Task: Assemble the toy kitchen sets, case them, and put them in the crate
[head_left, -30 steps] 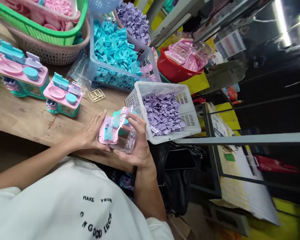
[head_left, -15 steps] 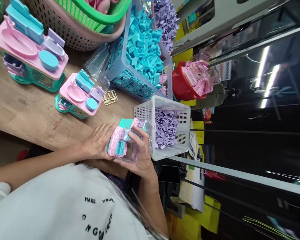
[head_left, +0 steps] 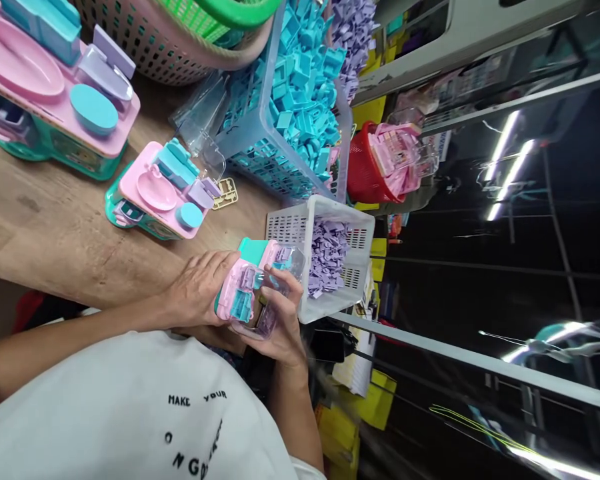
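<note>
My left hand is wrapped round the base of a pink and teal toy kitchen, which is tipped on its side. My right hand grips a clear plastic cover at the toy's front, with its fingers curled over the edge. Purple and blue pieces show on the toy's pink top. Just beyond, partly hidden by my fingers, is another teal and pink toy with clear plastic on it. Whether the held cover is fully seated on the toy, I cannot tell.
Two toy kitchens stand on the wooden table: a smaller one and a larger one. Nearby are clear covers, a gold frame of small parts, a blue-piece crate, a purple-piece basket and a red basket.
The camera view has shifted slightly, and the larger toy kitchen now looks closer. Both hands keep their hold on the toy and cover; the right fingers have shifted slightly.
</note>
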Action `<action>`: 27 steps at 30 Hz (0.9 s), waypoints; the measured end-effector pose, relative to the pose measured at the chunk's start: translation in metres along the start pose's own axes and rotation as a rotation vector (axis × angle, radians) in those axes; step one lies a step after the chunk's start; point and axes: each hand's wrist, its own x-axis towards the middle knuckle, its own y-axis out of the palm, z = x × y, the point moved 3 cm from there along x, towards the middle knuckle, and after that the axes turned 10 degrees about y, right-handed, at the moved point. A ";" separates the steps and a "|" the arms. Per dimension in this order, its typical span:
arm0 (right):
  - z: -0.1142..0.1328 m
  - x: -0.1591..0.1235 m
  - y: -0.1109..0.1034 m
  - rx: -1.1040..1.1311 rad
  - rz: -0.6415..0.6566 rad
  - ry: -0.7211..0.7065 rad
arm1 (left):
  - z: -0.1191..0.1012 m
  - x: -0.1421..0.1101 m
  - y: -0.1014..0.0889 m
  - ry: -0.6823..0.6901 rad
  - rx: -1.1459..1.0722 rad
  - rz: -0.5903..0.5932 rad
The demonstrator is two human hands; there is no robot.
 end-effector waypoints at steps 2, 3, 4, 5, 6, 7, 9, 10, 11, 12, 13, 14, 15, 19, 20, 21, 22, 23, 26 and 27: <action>0.001 -0.001 0.000 -0.001 -0.021 -0.016 | 0.001 -0.001 0.001 0.005 0.006 -0.010; 0.000 -0.001 0.001 0.007 -0.028 -0.019 | 0.002 -0.001 0.001 0.007 0.015 -0.010; 0.000 -0.001 0.000 0.018 -0.034 -0.020 | 0.002 -0.001 0.002 0.010 0.022 -0.008; -0.001 -0.001 -0.001 0.028 -0.034 -0.019 | 0.003 -0.002 0.002 0.013 0.026 -0.008; -0.001 -0.001 -0.002 0.034 -0.026 -0.019 | 0.003 -0.002 0.003 0.016 0.024 -0.009; -0.001 0.000 -0.003 0.032 -0.009 -0.017 | 0.004 -0.002 0.003 0.022 0.016 -0.012; 0.002 0.004 -0.008 0.006 0.043 -0.014 | 0.004 -0.002 0.004 0.032 0.000 -0.018; 0.004 0.006 -0.011 -0.012 0.076 -0.012 | 0.004 -0.002 0.004 0.030 -0.003 -0.023; 0.007 0.008 -0.013 -0.031 0.109 -0.009 | 0.004 -0.002 0.004 0.027 -0.005 -0.028; 0.010 0.011 -0.015 -0.053 0.141 -0.006 | 0.004 -0.002 0.004 0.026 -0.007 -0.034; 0.013 0.013 -0.017 -0.076 0.168 0.000 | 0.003 -0.002 0.004 0.025 -0.009 -0.038; 0.016 0.015 -0.018 -0.100 0.188 0.007 | 0.003 -0.002 0.004 0.025 -0.011 -0.041; 0.018 0.017 -0.018 -0.122 0.200 0.018 | 0.003 -0.001 0.004 0.026 -0.014 -0.042; 0.020 0.019 -0.015 -0.147 0.156 -0.012 | 0.005 -0.002 0.005 0.023 -0.017 -0.030; 0.018 0.019 -0.014 -0.144 0.133 -0.038 | 0.006 -0.002 0.005 0.025 -0.014 -0.029; 0.016 0.018 -0.013 -0.138 0.115 -0.058 | 0.006 -0.003 0.006 0.027 -0.010 -0.031; 0.013 0.017 -0.011 -0.129 0.101 -0.072 | 0.007 -0.003 0.005 0.029 -0.006 -0.033; 0.010 0.016 -0.010 -0.117 0.094 -0.076 | 0.007 -0.003 0.005 0.032 -0.004 -0.032; 0.003 0.015 -0.008 -0.069 0.096 -0.065 | 0.006 -0.004 0.005 0.047 -0.003 -0.039; 0.003 0.014 -0.008 -0.057 0.096 -0.064 | 0.006 -0.003 0.004 0.053 -0.002 -0.043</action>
